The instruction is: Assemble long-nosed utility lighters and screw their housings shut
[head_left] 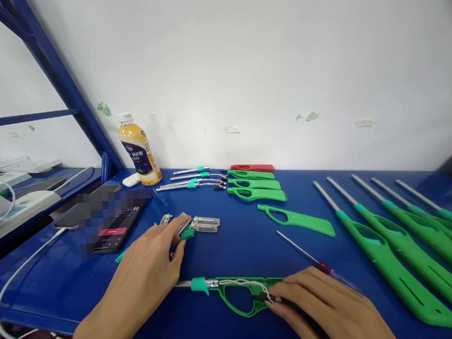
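A half-built green lighter shell point(238, 292) with a metal tube and white wires lies near the front edge of the blue table point(231, 246). My right hand point(320, 302) presses its fingertips together on the wired part inside the shell's handle. My left hand point(151, 267) reaches to a small cluster of clear and metal parts with a green piece point(193, 227), fingers curled over them; what it grips is hidden.
A thin screwdriver point(313, 259) lies just beyond my right hand. Several finished green lighters point(394, 250) fill the right side. Green and red shells point(256, 183) and metal tubes point(192, 183) sit at the back. A juice bottle point(139, 150), phone point(109, 219) and white cable point(20, 271) are left.
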A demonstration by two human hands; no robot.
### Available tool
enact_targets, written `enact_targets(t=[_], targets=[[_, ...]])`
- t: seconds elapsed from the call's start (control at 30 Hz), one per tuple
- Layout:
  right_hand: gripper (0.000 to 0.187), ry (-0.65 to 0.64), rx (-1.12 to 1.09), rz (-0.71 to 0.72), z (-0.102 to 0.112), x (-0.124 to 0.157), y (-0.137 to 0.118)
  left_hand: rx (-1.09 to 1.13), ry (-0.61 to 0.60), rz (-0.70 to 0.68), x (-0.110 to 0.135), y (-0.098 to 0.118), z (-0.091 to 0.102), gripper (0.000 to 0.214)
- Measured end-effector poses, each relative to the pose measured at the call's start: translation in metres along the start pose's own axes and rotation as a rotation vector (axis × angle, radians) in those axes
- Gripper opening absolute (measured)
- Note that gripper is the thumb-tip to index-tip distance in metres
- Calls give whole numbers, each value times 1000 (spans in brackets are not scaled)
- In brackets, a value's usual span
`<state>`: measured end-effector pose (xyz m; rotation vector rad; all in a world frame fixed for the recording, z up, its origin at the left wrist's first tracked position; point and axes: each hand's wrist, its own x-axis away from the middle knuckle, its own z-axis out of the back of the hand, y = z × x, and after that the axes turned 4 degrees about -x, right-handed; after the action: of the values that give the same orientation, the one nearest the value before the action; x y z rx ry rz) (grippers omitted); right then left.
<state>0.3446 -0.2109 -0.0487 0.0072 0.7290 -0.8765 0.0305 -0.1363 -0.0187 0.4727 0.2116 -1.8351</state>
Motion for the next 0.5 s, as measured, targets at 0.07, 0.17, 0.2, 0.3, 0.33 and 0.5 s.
enact_targets(t=[0.07,0.17,0.2,0.3,0.33,0.5], targets=[[26,-6,-3,-3,0,0,0,-3,39,-9,3,-2,2,43],[30,-19,0,-7,1,1,1,30,125,-67,10,4,12,32],[31,-22,-1,-10,1,1,0,66,153,-115,13,10,16,28],[31,-36,-9,-21,1,2,0,213,166,-297,25,29,26,20],[30,-41,-13,-24,1,2,0,233,122,-345,30,35,26,23],[23,-54,-29,-53,0,4,-1,219,-3,-437,45,49,14,33]])
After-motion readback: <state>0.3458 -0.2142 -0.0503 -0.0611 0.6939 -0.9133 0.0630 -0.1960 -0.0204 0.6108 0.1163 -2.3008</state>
